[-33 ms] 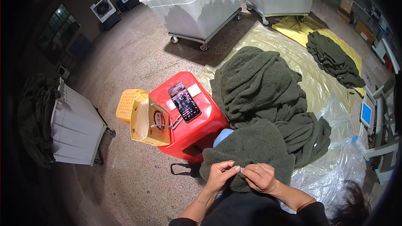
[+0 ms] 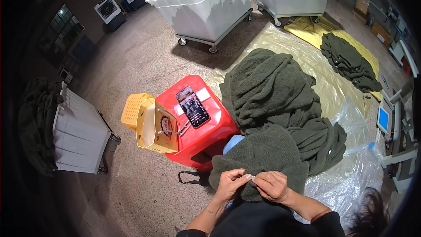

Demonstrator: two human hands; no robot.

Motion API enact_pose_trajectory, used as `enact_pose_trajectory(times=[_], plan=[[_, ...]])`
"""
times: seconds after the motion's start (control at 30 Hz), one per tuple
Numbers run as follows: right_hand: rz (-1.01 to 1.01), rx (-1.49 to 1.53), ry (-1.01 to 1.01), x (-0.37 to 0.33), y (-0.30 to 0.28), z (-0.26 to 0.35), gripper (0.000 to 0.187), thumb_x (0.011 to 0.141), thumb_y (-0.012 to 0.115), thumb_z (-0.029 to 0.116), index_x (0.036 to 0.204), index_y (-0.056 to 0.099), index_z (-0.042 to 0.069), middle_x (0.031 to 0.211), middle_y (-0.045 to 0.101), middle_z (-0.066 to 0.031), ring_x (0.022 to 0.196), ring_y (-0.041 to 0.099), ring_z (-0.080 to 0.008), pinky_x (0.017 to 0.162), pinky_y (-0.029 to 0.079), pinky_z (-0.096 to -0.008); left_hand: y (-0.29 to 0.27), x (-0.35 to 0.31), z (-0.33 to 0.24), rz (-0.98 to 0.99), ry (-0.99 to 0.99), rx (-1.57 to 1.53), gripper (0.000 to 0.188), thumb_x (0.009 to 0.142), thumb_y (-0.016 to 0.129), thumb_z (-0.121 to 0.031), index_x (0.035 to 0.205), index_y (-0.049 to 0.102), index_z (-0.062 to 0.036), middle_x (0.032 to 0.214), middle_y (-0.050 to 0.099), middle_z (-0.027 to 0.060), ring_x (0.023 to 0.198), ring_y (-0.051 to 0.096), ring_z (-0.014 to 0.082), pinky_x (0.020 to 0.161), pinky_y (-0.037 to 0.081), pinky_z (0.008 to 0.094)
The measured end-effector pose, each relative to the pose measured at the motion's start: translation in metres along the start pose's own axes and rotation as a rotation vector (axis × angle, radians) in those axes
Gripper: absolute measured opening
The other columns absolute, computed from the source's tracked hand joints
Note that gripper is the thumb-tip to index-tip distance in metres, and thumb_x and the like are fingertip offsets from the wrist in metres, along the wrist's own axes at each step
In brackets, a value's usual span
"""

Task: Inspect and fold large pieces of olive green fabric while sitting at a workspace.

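Observation:
Dark green knitted fabric (image 2: 272, 149) lies over my lap. My left hand (image 2: 232, 184) pinches its near edge between thumb and fingers. Close beside it, my right hand (image 2: 272, 186) has its fingers curled on the same edge, the two thumbs almost meeting. A tiny pale spot shows between the fingertips; it is too small to name. Beyond my lap, a large heap of the same fabric (image 2: 267, 83) rests on plastic sheeting (image 2: 302, 66).
Left of the heap stands a red stool (image 2: 210, 142) bearing a lit smartphone (image 2: 193, 107). A yellow box (image 2: 147, 125) and an orange perforated basket (image 2: 133, 109) adjoin it. Wheeled white bins (image 2: 210, 13) stand beyond; another bin (image 2: 79, 136) is far left. More green fabric (image 2: 348, 61) lies right.

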State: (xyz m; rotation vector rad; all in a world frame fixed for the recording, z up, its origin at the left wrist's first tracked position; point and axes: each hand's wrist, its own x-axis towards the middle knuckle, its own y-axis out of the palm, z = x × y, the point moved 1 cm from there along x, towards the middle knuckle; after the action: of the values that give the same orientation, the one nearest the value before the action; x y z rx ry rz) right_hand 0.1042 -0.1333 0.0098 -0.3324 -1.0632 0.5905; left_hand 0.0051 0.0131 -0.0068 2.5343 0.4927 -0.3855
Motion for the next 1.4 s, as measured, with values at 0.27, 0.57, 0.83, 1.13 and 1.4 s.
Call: enact_pose_trajectory(times=[0.27, 0.57, 0.83, 1.13, 1.4], plan=[[0.339, 0.675, 0.732, 0.01, -0.006, -0.016, 0.017, 0.073, 0.07, 0.0, 0.088, 0.063, 0.003, 0.077, 0.055, -0.0051, 0.066, 0.056, -0.0125, 0.061, 0.044, -0.0246, -0.005, 0.001, 0.011, -0.007, 0.125, 0.051, 0.02, 0.082, 0.067, 0.005, 0.102, 0.066, 0.0018, 0.088, 0.067, 0.0022, 0.076, 0.059, 0.0042, 0.068, 0.047, 0.0179], [0.659, 0.327, 0.421, 0.024, -0.019, -0.02, 0.017, 0.079, 0.062, 0.015, 0.087, 0.054, 0.003, 0.07, 0.059, -0.0137, 0.06, 0.059, -0.034, 0.052, 0.046, -0.0425, -0.004, 0.005, 0.009, 0.001, 0.196, 0.304, 0.016, 0.083, 0.063, 0.007, 0.098, 0.065, 0.0022, 0.089, 0.066, 0.0014, 0.078, 0.057, 0.0031, 0.068, 0.045, 0.0157], [0.283, 0.177, 0.25, 0.004, -0.009, -0.006, 0.018, 0.073, 0.068, 0.008, 0.083, 0.055, 0.0, 0.066, 0.057, -0.0127, 0.053, 0.057, -0.0295, 0.046, 0.046, -0.0364, 0.005, 0.006, 0.006, -0.028, 0.293, 0.078, 0.016, 0.081, 0.067, 0.007, 0.095, 0.062, 0.001, 0.089, 0.064, 0.0016, 0.076, 0.057, 0.0025, 0.066, 0.044, 0.015], [0.397, 0.41, 0.551, 0.023, -0.017, -0.013, 0.014, 0.076, 0.062, 0.012, 0.079, 0.054, 0.002, 0.061, 0.054, -0.0131, 0.05, 0.056, -0.0237, 0.047, 0.041, -0.0382, 0.01, 0.002, 0.0, -0.072, 0.327, 0.27, 0.016, 0.078, 0.065, 0.009, 0.091, 0.06, 0.0005, 0.089, 0.063, 0.003, 0.077, 0.056, 0.0062, 0.067, 0.046, 0.0208], [-0.015, 0.05, 0.23, 0.008, 0.003, -0.001, 0.018, 0.066, 0.066, 0.002, 0.077, 0.052, 0.002, 0.063, 0.048, -0.0084, 0.05, 0.052, -0.0256, 0.045, 0.043, -0.0358, 0.039, -0.005, 0.004, -0.315, 0.917, 0.632, 0.011, 0.078, 0.065, 0.008, 0.086, 0.06, 0.002, 0.085, 0.066, 0.012, 0.081, 0.063, 0.0224, 0.076, 0.049, 0.0306]])
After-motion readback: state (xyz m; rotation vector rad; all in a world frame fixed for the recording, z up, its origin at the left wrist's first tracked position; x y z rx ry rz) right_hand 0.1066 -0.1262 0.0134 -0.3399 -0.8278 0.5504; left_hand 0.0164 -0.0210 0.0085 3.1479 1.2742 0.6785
